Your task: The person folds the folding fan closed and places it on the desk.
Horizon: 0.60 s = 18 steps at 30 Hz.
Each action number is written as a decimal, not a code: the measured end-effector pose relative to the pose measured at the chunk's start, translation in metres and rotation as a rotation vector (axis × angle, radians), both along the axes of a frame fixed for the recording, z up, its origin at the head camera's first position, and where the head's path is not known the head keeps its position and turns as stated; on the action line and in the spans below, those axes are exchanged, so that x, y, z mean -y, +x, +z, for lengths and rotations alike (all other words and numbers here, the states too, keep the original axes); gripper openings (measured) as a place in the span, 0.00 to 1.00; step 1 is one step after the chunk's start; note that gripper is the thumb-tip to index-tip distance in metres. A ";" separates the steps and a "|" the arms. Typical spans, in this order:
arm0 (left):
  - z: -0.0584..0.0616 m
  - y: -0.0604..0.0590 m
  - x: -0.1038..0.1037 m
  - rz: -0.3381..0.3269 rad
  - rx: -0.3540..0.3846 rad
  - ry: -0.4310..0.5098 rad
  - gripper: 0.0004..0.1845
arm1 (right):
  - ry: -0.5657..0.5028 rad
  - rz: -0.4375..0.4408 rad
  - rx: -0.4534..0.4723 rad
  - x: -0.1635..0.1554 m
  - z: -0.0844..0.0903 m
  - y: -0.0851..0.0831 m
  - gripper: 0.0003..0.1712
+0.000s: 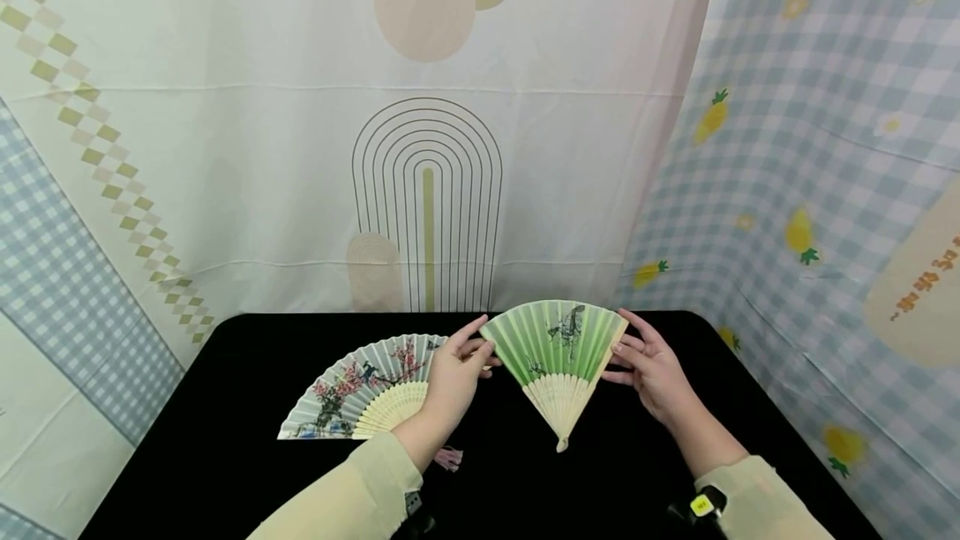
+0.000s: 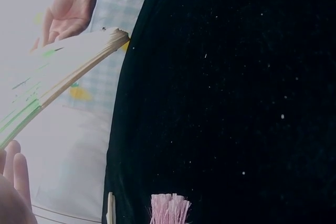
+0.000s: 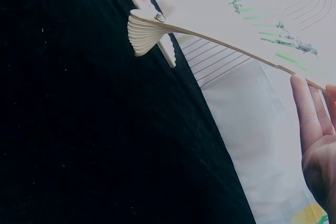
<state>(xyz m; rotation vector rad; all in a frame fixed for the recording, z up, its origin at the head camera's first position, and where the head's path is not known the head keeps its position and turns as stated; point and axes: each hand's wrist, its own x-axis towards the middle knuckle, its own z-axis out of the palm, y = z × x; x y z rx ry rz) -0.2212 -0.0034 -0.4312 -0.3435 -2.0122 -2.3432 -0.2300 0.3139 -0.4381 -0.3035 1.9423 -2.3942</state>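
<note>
Held up over the middle of the black table, a green folding fan, partly spread, painted with dark sprigs, its pale bamboo ribs narrowing to a pivot at the near end. Gripped at both outer edges: left hand pinching the left edge between thumb and forefinger, right hand at the right edge with fingers laid fairly straight along the outer guard stick, whether thumb closes behind it cannot tell. Lifted clear of the cloth, as seen from the right wrist view, where the stacked rib ends and the metal rivet hang above the black surface and the fingertips touch the edge of the leaf. Lying flat on the table to the left, just beside and partly behind the left hand, a second fan, fully open, pale grey with pink blossom and a dark bird, touched by neither hand. Near the left wrist, on the cloth, a pink tassel, also showing at the lower edge of the left wrist view. Pale yellow-green sleeves on both forearms. Beyond the far edge of the table, a cream backdrop printed with arches and circles; at the right, a blue checked cloth with yellow pineapples.
</note>
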 end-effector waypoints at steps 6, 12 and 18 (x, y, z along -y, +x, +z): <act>0.001 0.000 0.001 -0.005 0.000 -0.024 0.25 | 0.004 -0.006 0.001 0.002 0.000 0.001 0.40; 0.000 0.001 0.001 -0.014 -0.006 -0.018 0.26 | 0.024 -0.016 0.020 0.005 0.001 0.002 0.41; 0.001 0.002 0.000 -0.004 -0.031 -0.018 0.26 | 0.031 -0.015 0.021 0.006 0.002 0.002 0.41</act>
